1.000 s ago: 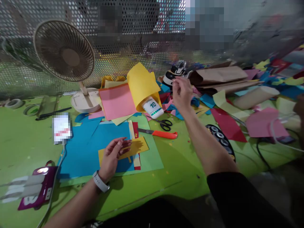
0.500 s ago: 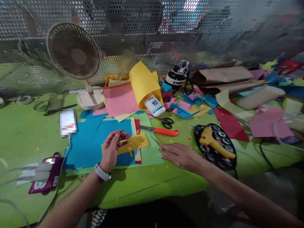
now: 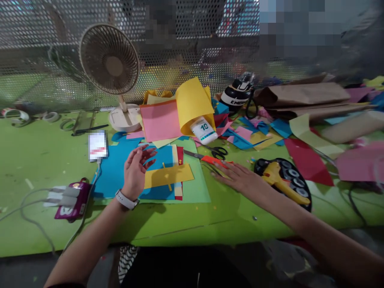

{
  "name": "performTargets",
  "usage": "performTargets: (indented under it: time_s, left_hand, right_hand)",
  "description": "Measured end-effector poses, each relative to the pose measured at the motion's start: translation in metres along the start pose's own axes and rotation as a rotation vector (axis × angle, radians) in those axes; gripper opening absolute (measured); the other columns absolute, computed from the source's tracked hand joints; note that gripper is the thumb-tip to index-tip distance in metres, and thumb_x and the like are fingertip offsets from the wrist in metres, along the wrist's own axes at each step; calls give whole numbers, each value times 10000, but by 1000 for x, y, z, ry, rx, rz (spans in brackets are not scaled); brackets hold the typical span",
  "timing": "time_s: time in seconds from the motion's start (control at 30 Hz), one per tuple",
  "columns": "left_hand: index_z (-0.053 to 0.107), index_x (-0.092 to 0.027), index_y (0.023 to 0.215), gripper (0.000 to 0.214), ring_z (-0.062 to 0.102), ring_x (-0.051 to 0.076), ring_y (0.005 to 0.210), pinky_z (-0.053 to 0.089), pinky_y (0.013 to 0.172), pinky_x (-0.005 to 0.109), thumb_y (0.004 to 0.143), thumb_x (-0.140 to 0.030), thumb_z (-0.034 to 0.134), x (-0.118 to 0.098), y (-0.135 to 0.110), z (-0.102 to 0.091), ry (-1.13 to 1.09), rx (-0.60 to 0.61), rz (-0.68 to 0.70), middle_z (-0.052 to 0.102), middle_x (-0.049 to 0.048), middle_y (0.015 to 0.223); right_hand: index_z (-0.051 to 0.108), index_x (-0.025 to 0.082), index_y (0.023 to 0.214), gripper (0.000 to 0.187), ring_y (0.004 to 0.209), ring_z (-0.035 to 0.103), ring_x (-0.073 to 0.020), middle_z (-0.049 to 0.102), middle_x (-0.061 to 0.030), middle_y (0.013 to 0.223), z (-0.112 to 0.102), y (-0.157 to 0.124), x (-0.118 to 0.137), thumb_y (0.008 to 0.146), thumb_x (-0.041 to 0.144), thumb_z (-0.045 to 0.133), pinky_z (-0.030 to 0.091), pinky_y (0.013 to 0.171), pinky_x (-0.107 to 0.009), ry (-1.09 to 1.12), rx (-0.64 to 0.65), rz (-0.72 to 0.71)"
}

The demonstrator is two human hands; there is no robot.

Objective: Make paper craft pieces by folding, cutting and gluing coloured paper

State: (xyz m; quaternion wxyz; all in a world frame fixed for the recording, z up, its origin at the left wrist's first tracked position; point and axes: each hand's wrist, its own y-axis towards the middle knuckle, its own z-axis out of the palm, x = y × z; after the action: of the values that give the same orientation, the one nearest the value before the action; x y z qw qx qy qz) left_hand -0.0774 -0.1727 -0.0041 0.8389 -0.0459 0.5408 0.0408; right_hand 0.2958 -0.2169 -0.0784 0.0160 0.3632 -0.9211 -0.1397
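My left hand [image 3: 135, 170] hovers over the blue paper [image 3: 114, 174], palm turned inward, fingers loosely curled and apart, holding nothing. To its right lies a yellow paper strip [image 3: 180, 175] with thin yellow slivers on it, across the stacked sheets. My right hand [image 3: 237, 176] is stretched out flat, palm down, its fingertips over the orange handle of a utility knife [image 3: 207, 159]. A thin dark pointed tool [image 3: 216, 173], perhaps tweezers, shows partly beneath those fingers. Black-handled scissors [image 3: 218, 152] lie just beyond the knife.
A yellow glue gun [image 3: 282, 184] rests on a black palette-like tray [image 3: 295, 172] at right. Behind stand a fan [image 3: 126, 118], a white bottle [image 3: 204, 131] under rolled yellow paper [image 3: 195, 104], and a black flask [image 3: 237, 98]. A phone [image 3: 98, 146] and purple power strip [image 3: 73, 202] lie left.
The view has shifted, so the table things sit farther right. My left hand has moved off the yellow strip to the left. My right hand has reached forward to the knife's handle.
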Motion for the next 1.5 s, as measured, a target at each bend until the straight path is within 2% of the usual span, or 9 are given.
performTargets:
  time_s: [0.1, 0.23, 0.3, 0.37, 0.47, 0.63, 1.03, 1.27, 1.5]
  left_hand:
    - [654, -207, 1032, 297, 700, 220, 991, 521, 851, 362, 841, -434, 657, -11, 4, -2, 15, -5, 31, 742, 77, 1045]
    - [662, -212, 1098, 366, 643, 257, 1131, 481, 973, 406, 877, -498, 607, -19, 0, -10, 237, 134, 29, 701, 107, 1181]
    - [641, -236, 1205, 432, 547, 273, 1275, 416, 1064, 405, 884, -520, 589, -18, -8, -21, 447, 224, 26, 621, 110, 1336]
    - [540, -280, 1363, 549, 396, 274, 1406, 324, 1143, 408, 870, -512, 610, -12, -17, -36, 657, 278, 51, 476, 83, 1495]
    - [340, -230, 1507, 707, 173, 296, 1495, 115, 1203, 512, 899, -527, 546, 1, -29, -62, 1064, 337, 147, 275, 115, 1602]
    - [215, -210, 1554, 781, 110, 312, 1500, 108, 1200, 529, 915, -556, 499, 17, -38, -84, 1402, 417, 254, 217, 148, 1614]
    - [284, -229, 1539, 809, 141, 354, 1493, 118, 1197, 552, 873, -607, 544, 31, -37, -87, 1526, 417, 408, 197, 142, 1621]
    - [337, -193, 1521, 751, 154, 380, 1485, 191, 1173, 579, 914, -620, 449, 29, -43, -78, 1690, 426, 427, 196, 190, 1611]
    - [384, -204, 1504, 783, 219, 422, 1457, 290, 1132, 586, 886, -684, 425, 29, -51, -59, 1879, 454, 479, 291, 207, 1577]
  right_hand:
    - [423, 363, 1453, 671, 1355, 471, -260, 491, -19, 1484, -15, 13, 8, 886, 10, 359, 478, 1032, -519, 14, -7, 29]
    - [414, 235, 1479, 563, 1350, 477, -262, 493, -111, 1472, -28, 61, 49, 942, 69, 392, 451, 1074, -498, 132, -76, 8]
    - [431, 198, 1468, 496, 1384, 430, -278, 462, -127, 1492, -25, 88, 76, 980, 264, 488, 435, 1091, -492, 207, -62, -134]
    - [429, 195, 1467, 579, 1437, 338, -291, 394, -129, 1535, -17, 111, 100, 960, 459, 519, 380, 1129, -495, 252, -4, -281]
    - [377, 220, 1495, 732, 1470, 256, -299, 332, -97, 1568, 0, 132, 117, 915, 663, 438, 281, 1175, -531, 291, 116, -365]
    - [325, 168, 1521, 839, 1473, 240, -313, 294, -128, 1577, 17, 142, 102, 905, 739, 310, 222, 1185, -553, 300, 255, -229]
    - [296, 190, 1531, 830, 1489, 200, -285, 258, -107, 1596, 16, 128, 108, 910, 741, 265, 188, 1196, -522, 231, 188, -210]
    - [278, 131, 1536, 838, 1473, 239, -322, 264, -133, 1586, 26, 121, 77, 933, 711, 245, 233, 1173, -563, 158, 188, 76]
    - [333, 95, 1514, 816, 1467, 257, -317, 296, -144, 1573, 32, 122, 59, 953, 679, 230, 274, 1171, -540, 92, 196, 221]
